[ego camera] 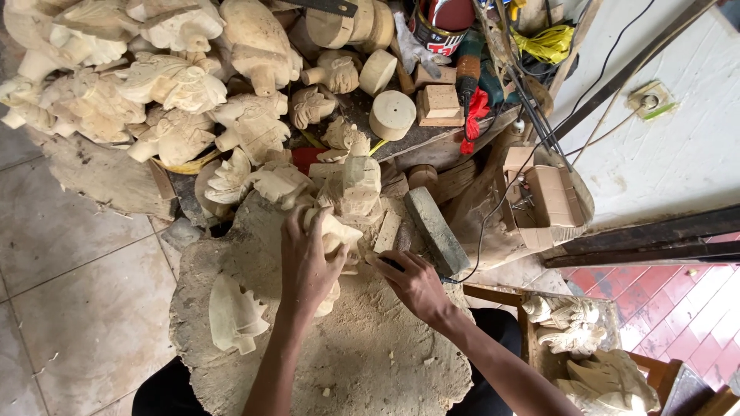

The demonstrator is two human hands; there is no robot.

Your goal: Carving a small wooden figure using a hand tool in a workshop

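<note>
My left hand grips a pale carved wooden figure lying on a big round wooden block dusted with sawdust. My right hand is closed around a thin dark carving tool, its tip against the figure's right side. A second pale carved piece with leaf-like ridges lies on the block to the left of my left forearm. Part of the held figure is hidden under my left hand.
A heap of unfinished wooden carvings fills the top left. Round wooden discs, a grey sharpening stone, a can and a power tool lie behind. More carvings sit in a box at right. Tiled floor lies left.
</note>
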